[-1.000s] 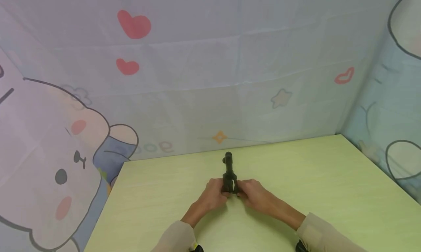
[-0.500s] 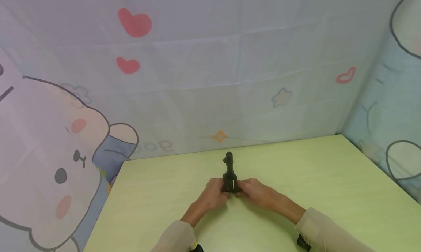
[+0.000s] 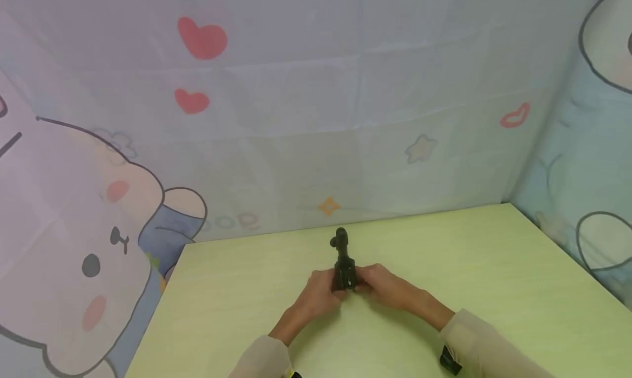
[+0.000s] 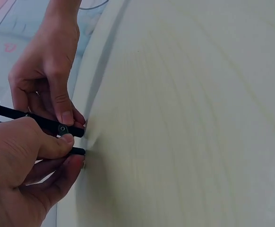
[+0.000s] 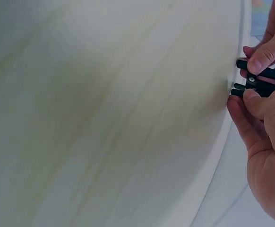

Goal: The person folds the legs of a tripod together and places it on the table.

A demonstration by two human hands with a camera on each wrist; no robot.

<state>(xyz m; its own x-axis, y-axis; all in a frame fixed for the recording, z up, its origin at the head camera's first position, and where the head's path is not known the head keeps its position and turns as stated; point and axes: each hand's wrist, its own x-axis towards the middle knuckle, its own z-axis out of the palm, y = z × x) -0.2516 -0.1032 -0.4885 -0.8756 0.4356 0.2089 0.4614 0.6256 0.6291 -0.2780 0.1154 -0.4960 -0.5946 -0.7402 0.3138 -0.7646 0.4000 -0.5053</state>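
One black tripod stand point(image 3: 343, 263), two hands — left point(image 3: 320, 295), right point(image 3: 384, 286) — and one green table point(image 3: 494, 279).

I wear long, loose sleeves of pale beige cloth on both arms. My left sleeve point(image 3: 261, 359) ends in a soft rounded cuff at the wrist, and a small black and yellow piece point(image 3: 294, 374) shows just beside that cuff at the near edge of the head view. My right sleeve point(image 3: 481, 348) is wider and lies in gentle folds, with a small black block point(image 3: 448, 361) strapped under its cuff. My left hand point(image 3: 318, 294) and right hand point(image 3: 387, 286) are bare, with short, plain, unpainted nails and no rings.
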